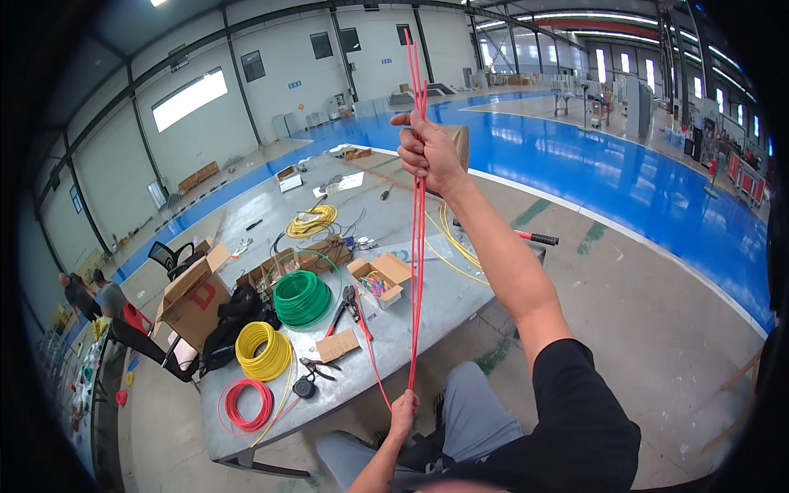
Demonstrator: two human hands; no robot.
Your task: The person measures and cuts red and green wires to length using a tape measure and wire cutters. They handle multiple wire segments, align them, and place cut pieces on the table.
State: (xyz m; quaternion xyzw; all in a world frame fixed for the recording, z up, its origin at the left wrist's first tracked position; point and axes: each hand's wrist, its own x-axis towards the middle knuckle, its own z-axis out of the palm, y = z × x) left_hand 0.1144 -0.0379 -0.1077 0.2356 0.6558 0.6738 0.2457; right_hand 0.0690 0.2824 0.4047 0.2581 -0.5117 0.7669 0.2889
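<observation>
Several red wires (418, 271) stretch upright in a bundle between my two hands. High up, my right hand (430, 150) is closed round them, and their loose ends stick out above the fist. Low by the table's front edge, my left hand (403, 413) grips the lower end of the bundle. One strand runs from there back up toward the tools on the table. Nearby lie a cutting tool with red handles (351, 306), a wire stripper (317, 369) and a black tape measure (305, 387). A red wire coil (248, 405) rests at the table's left corner.
The grey metal table (386, 337) also bears a yellow coil (264, 351), a green coil (302, 299), a small open box (380, 279) and a cardboard piece (338, 347). A large carton (196, 300) stands on the left. Two people (107, 294) are farther left.
</observation>
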